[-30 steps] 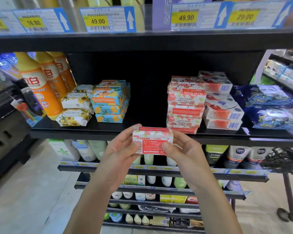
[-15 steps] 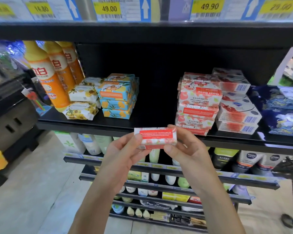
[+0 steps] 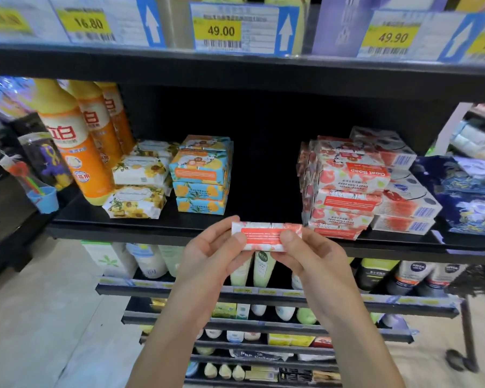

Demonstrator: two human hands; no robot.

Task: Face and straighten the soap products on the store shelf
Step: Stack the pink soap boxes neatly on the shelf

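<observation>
At frame centre, just before the shelf lip [image 3: 123, 232], the red soap box [image 3: 266, 237] is pinched at each end by left hand [image 3: 207, 256] & right hand [image 3: 311, 256], fingers curled; it is best held level, label fwd, & set flush w/ the pink stack [image 3: 345, 191] at centre-right.

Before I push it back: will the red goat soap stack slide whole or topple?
Likely shears apart: the red soap stack holds loose boxes, visibly staggered. The boxes look stiff and flat-sided, so rolling seems unlikely. The skewed top box probably slips first.
</observation>
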